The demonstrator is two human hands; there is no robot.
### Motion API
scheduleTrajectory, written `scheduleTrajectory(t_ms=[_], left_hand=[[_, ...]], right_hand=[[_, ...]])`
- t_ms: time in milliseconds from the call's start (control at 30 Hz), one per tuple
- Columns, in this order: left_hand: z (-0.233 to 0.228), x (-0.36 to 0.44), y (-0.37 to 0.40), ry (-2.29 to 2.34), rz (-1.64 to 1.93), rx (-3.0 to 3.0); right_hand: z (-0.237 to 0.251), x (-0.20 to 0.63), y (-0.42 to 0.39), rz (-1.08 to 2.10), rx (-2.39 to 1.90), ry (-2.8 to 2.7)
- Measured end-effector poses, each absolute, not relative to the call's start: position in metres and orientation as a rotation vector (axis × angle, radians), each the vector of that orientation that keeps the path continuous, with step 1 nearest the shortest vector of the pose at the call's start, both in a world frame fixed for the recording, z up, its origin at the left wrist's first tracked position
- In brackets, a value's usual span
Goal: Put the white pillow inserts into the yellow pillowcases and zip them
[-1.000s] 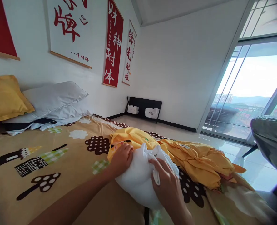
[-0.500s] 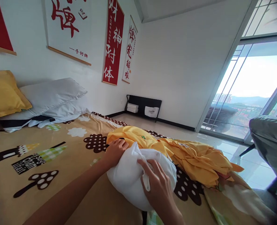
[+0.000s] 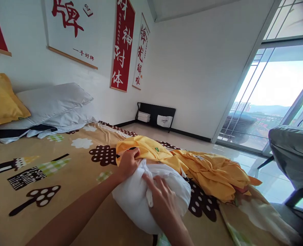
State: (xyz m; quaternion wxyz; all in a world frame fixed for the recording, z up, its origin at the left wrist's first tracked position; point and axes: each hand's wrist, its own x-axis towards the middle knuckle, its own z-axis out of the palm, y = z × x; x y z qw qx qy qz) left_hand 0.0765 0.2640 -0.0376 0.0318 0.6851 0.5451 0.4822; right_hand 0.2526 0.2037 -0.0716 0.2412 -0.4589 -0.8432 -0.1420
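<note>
So your white bundle (image 3: 128,201) is on the bed (image 3: 82,174), right up against the near edge of the yellow cloth (image 3: 146,147), which stretches off rightward. Your left hand (image 3: 129,163) is nearer that edge, curled closed on the cloth. Your right hand (image 3: 164,200) is half-curled on the bundle; can't tell if it's pinching. Bundle's puffy, roundish, peaked on top.

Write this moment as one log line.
left fingers: closed on yellow printed cloth | right fingers: touching round white fabric bundle | beneath: beige patterned bedspread
</note>
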Motion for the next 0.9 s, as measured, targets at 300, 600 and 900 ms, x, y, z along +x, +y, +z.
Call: scheduleTrajectory(t_ms=[300, 600, 900], left_hand=[[-0.049, 0.087, 0.236, 1.704, 1.210, 2.498], [-0.061, 0.043, 0.220, 1.467, 0.932, 2.561], [-0.069, 0.018, 0.241, 1.551, 0.744, 2.458]], right_hand=[[-0.072, 0.262, 0.216, -0.400, -1.359, -2.089], [-0.064, 0.288, 0.235, -0.296, -1.412, -1.950], [-0.060, 0.291, 0.233, -0.284, -1.411, -1.934]])
